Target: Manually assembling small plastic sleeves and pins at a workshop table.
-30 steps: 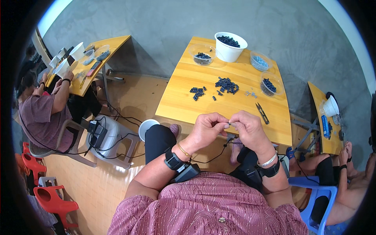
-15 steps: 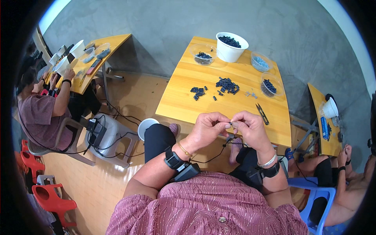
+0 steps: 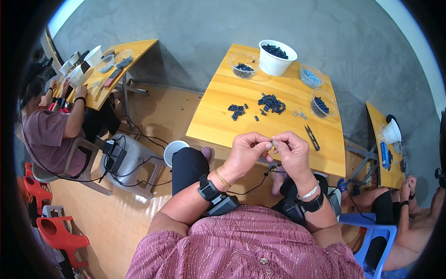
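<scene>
- Left hand point(image 3: 248, 151): thumb and index pinched at a small dark piece point(image 3: 273, 143), other fingers curled.
- Right hand point(image 3: 291, 151): same pinch on it from the 3 o'clock side. Fingertips meet; which hand carries the load, can't tell.
- Piece sits between the fingertips, in front of the chest by the table's point(image 3: 213, 128) 6 o'clock edge. Mostly hidden, so exact shape unclear.
- Clock from the hands: loose pile point(image 3: 271, 103) of dark blocks at 12, small cluster point(image 3: 237, 110) at 10 to 11, pale bits point(image 3: 299, 114) at 1 to 2, black snips point(image 3: 312, 138) near 3.
- White bucket point(image 3: 277, 67) of similar dark parts further out at 12.
- Handling, my read: very light, stiff, probably moulded plastic. Not fragile; main risk is it slipping or popping out of the pinch.
- Best hold: 2 fingertips on opposite long sides, ends left free, light squeeze, no twisting.
</scene>
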Demonstrator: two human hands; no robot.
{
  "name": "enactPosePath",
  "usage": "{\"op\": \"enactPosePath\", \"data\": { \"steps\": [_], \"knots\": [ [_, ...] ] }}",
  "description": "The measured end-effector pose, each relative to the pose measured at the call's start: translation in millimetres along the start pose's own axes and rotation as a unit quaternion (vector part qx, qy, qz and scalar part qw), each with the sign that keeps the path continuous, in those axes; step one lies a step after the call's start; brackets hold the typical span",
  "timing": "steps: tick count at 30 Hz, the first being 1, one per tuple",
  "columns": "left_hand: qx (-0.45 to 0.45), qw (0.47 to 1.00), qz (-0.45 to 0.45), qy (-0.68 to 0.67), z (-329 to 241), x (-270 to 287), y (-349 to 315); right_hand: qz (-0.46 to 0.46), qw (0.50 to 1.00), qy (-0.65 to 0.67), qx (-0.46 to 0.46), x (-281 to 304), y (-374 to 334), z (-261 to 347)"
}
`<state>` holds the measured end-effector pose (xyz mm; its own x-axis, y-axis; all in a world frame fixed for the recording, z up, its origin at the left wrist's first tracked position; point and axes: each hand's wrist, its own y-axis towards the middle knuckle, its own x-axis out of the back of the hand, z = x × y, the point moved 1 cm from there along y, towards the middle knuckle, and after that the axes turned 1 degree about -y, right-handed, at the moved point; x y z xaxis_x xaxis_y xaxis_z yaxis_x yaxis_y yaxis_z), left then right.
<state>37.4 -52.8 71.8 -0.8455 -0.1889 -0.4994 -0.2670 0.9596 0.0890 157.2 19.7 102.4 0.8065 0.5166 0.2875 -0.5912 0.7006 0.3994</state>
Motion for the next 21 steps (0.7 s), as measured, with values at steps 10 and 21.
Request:
{"op": "enactPosePath", "data": {
  "steps": [10, 21],
  "knots": [
    [0.03, 0.991, -0.02, -0.131, 6, 2, 2, 0.023, 0.998, 0.059, 0.002, 8, -5, -4],
    [0.058, 0.996, -0.03, -0.064, 13, 12, 2, 0.099, 0.97, -0.177, 0.132, -5, -13, -1]
  ]
}}
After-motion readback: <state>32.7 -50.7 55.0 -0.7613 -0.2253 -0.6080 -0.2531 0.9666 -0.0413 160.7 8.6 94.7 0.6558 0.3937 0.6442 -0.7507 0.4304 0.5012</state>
